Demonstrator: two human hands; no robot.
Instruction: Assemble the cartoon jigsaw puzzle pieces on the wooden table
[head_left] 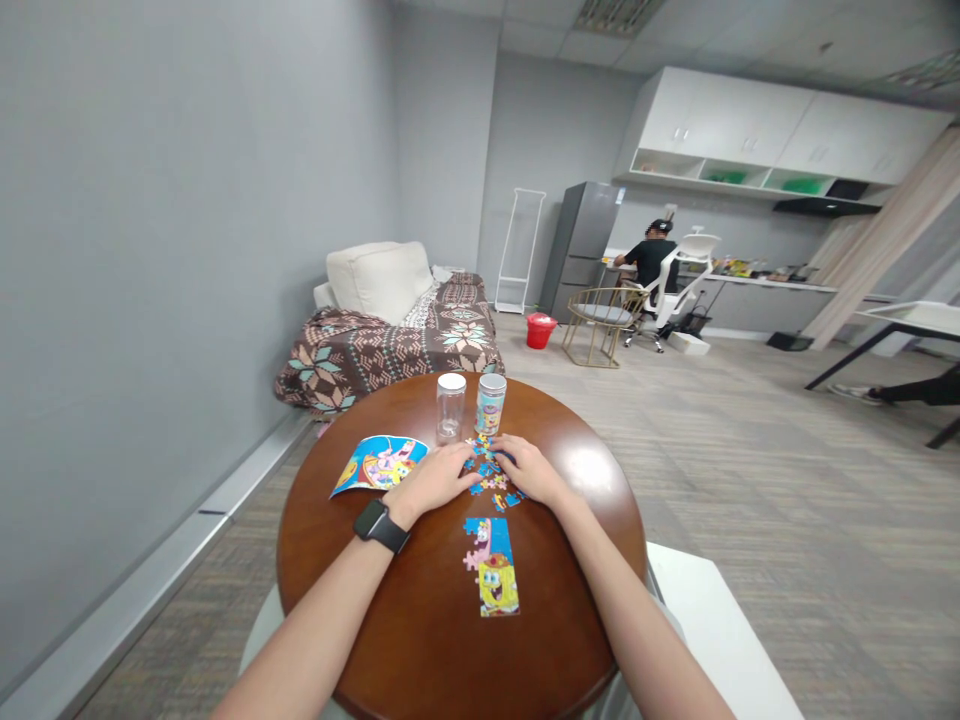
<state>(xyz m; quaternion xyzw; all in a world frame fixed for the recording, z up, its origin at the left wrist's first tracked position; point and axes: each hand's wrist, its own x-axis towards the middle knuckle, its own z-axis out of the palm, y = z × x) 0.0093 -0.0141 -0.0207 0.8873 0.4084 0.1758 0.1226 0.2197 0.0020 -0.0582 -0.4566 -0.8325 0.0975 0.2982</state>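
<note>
A heap of loose jigsaw pieces (493, 482) lies at the middle of the round brown table (435, 625), between my two hands. My left hand (442, 478), below a black watch, reaches in from the left with its fingers stretched along the heap's edge. On the other side my right hand (529, 468) rests over pieces, fingers slightly bent and thumb apart. Neither hand shows a piece gripped. Closer to me is a partly joined puzzle (496, 575) with a yellow cartoon figure and a pink one. A curled picture sheet (380, 463) lies beside my left hand.
Behind the heap stand a clear jar (450, 412) with a white lid and a printed can (490, 405). A sofa (405, 340) with a patterned cover is past the table. Farther back are a red bucket (539, 331), a wire-frame chair (602, 325) and a seated person (651, 258).
</note>
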